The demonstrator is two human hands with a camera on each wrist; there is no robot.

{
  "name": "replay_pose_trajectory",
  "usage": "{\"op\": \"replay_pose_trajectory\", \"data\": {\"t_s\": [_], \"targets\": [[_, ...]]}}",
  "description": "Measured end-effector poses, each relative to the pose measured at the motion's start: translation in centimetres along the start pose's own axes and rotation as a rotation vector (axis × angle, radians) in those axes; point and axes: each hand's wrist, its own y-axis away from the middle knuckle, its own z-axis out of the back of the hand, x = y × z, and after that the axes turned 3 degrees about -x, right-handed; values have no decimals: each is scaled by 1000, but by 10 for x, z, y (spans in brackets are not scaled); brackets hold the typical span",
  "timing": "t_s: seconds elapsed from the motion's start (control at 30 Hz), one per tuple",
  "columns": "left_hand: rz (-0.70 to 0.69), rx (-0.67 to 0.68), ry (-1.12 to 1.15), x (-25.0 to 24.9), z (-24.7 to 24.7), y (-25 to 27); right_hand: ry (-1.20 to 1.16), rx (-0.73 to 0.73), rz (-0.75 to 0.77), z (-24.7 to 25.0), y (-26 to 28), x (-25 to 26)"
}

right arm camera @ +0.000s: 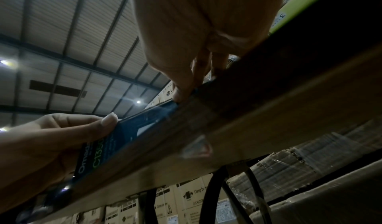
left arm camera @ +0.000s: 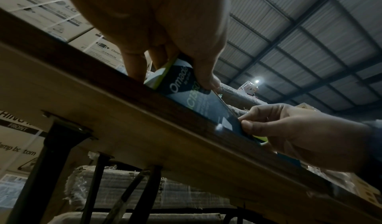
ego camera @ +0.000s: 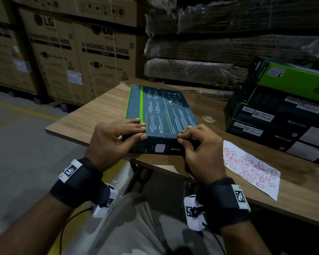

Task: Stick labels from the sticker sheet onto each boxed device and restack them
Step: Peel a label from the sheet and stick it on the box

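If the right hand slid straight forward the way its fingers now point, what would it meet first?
The right hand already grips the near right corner of the dark box lying on the table, so it meets that box at once. Further along that line, probably the round sticker, though depth is unclear.

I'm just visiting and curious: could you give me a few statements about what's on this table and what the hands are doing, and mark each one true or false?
1. Both the left hand and the right hand grip the near end of the flat dark boxed device. True.
2. That box stands upright on its edge. False: it lies flat on the wooden table.
3. The sticker sheet lies right of the right hand. True.
4. The sheet's labels are blue. False: they are outlined in red.
5. The stack of boxes sits at the table's left end. False: it is on the right.
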Motion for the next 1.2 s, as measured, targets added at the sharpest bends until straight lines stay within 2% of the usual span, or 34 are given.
{"op": "replay_pose_trajectory", "data": {"t_s": [0.13,0.3,0.4,0.5,0.87,1.0,1.2], "targets": [[-2,29,3,1,1,0,-20,21,4,4,-1,-3],[52,109,3,8,15,-2,-106,110,-107,22,-6,-14],[91,117,23,13,20,2,-78,158,-134,32,-4,-27],[95,129,75,16,21,4,-161,199,-192,38,0,-34],[126,156,147,19,22,-2,-257,159,-241,41,-7,-45],[144,179,153,18,25,-3,-270,183,-246,43,-8,-38],[149,208,140,19,29,-3,-349,272,-360,52,-10,-36]]}}
